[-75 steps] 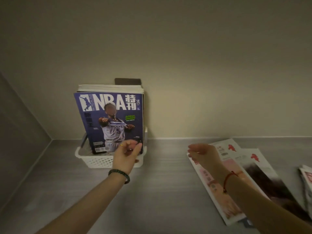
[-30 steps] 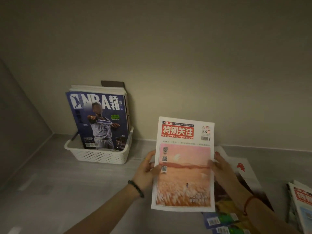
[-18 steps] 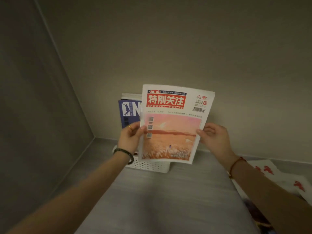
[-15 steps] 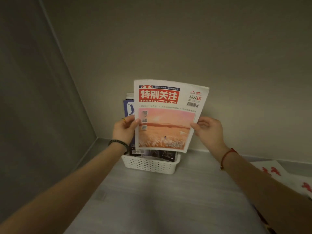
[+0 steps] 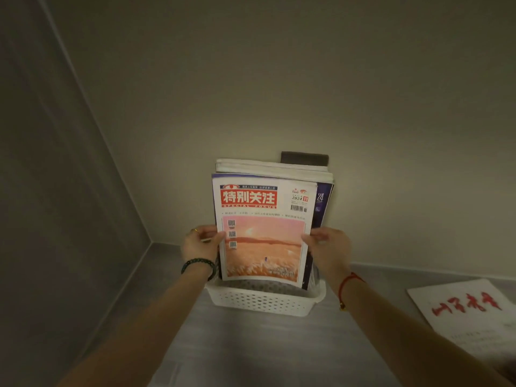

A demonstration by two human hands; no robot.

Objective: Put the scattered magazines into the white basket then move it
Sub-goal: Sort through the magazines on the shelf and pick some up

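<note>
Two bare forearms reach away from the viewer over a grey surface [image 5: 251, 344] towards the far corner of a dim, beige-walled recess. Between the hands is a magazine [image 5: 262, 247], held upright with its cover facing the viewer: a white cover with a red title block in Chinese characters at the top and a pink-orange sunset picture below.

The left hand [image 5: 199, 244] pinches the magazine's left edge, thumb on the front and fingers curled behind. The right hand [image 5: 329, 247] grips the right edge the same way. The left hand wears a gold ring [image 5: 194, 230], and its wrist a dark beaded bracelet [image 5: 198, 265]. The right wrist wears a red string bracelet [image 5: 349, 280].

The white basket [image 5: 262, 301], a low plastic tray with perforated walls, stands on the surface against the far wall, directly beneath the held magazine. The magazine's lower edge sits just above the basket's near rim. It is not possible to tell whether it touches anything inside.

Already standing upright in the basket, just behind the held magazine, is a blue magazine [image 5: 321, 202], showing only along the right side. Behind that is a thick bundle of white-edged magazines [image 5: 273, 169], and a dark flat object [image 5: 304, 157] is farthest back against the wall.

On the surface to the right, well apart from the basket, another magazine [image 5: 469, 311] lies flat, white with red brush lettering.
</note>
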